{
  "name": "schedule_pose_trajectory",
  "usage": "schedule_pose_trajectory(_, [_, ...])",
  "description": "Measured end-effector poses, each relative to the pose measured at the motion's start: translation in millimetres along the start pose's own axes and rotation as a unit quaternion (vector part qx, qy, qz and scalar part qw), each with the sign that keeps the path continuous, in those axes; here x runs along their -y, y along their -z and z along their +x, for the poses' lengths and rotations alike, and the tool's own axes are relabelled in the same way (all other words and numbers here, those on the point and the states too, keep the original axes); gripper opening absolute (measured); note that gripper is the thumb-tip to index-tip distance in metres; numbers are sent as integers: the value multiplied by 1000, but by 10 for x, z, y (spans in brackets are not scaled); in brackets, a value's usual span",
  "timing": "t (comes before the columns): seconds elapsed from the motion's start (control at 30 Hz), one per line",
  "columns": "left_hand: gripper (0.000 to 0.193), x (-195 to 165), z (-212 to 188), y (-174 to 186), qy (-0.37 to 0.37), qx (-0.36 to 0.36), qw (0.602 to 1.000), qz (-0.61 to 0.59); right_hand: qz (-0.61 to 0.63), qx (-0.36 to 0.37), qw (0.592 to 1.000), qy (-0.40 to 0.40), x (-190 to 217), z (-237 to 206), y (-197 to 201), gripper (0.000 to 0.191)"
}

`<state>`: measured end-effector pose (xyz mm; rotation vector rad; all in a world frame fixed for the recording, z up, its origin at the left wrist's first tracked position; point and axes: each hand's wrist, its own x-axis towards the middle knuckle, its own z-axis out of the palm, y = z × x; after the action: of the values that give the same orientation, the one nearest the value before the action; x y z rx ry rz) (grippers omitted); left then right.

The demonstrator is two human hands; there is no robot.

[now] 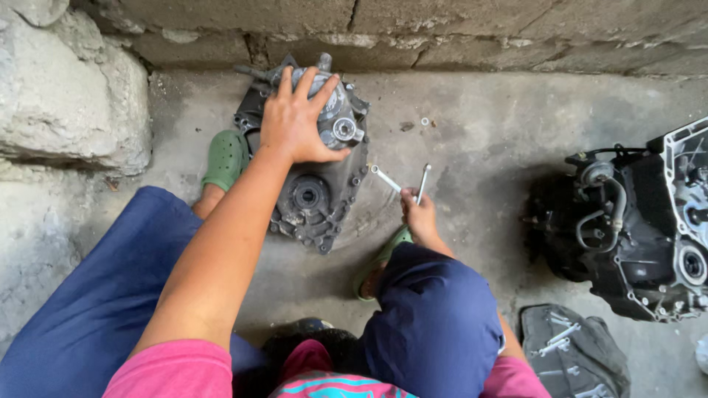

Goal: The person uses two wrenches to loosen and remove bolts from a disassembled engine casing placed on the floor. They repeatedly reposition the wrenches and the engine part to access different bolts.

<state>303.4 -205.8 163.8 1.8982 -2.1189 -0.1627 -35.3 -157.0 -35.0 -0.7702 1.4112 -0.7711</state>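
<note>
A grimy grey engine cover (313, 195) lies on the concrete floor at the foot of a stone wall. On its upper end sits a round metal housing (333, 112), and my left hand (299, 118) rests on top of it with the fingers spread over it. My right hand (419, 216) is lower and to the right, beside my right knee, closed on two slim metal wrenches (404, 184) that stick up in a V. I am squatting, with blue trousers and green sandals (225, 158) in view.
A large black engine block (634, 228) with hoses stands at the right. A dark cloth (571, 350) with several small tools lies at the bottom right. Small nuts (425, 121) lie on the floor near the rough stone wall (442, 33). A boulder (66, 96) stands at the left.
</note>
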Motion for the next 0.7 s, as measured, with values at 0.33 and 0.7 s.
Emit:
schedule_pose_trajectory(0.33, [124,44,-5,-10,-10,-19,1000,-16,-14,35,998,45,-17,-93,-191,16])
schedule_pose_trajectory(0.7, [125,12,18,-22,-4,-1,1000,-1,-267,30,960,76,-198,-235,-187,42])
